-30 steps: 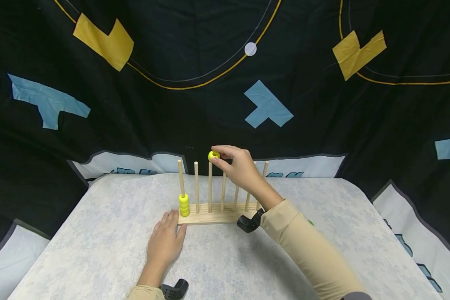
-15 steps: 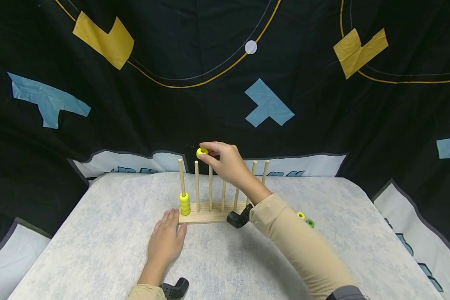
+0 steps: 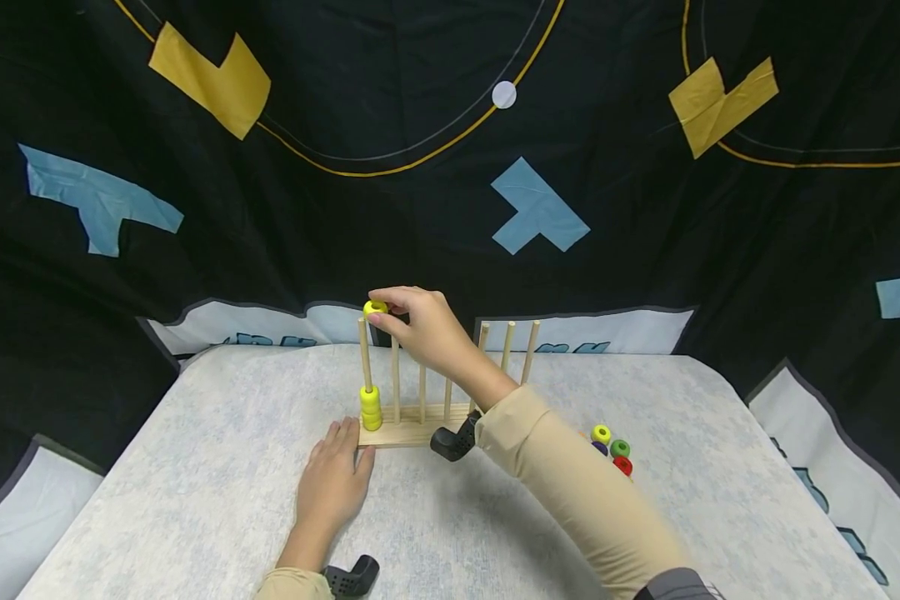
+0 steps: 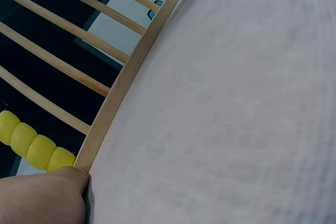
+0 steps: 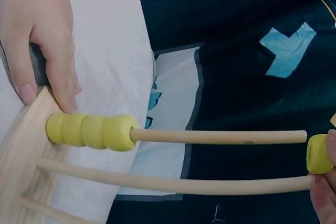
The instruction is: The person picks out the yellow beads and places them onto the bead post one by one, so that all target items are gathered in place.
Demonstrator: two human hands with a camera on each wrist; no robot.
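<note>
A wooden base (image 3: 412, 433) carries several upright pegs; its leftmost peg (image 3: 365, 358) bears a stack of yellow beads (image 3: 371, 408). My right hand (image 3: 427, 329) pinches one yellow bead (image 3: 375, 308) between thumb and fingers, close to the tip of that peg. The right wrist view shows this bead (image 5: 318, 154) beside the peg's end (image 5: 294, 137); whether they touch I cannot tell. My left hand (image 3: 332, 483) lies with relaxed fingers against the base's left end; in the left wrist view part of it (image 4: 42, 195) shows below the yellow stack (image 4: 38, 148).
Loose beads lie on the table (image 3: 217, 467) right of my right forearm: yellow (image 3: 601, 434), green (image 3: 620, 448), red (image 3: 622, 465) and a partly hidden purple one (image 3: 600, 448). A black cloth (image 3: 390, 233) hangs behind the table.
My right hand has moved left with the yellow bead, from above the middle pegs to the leftmost peg. More loose beads show beside the forearm. The left hand has stayed put.
</note>
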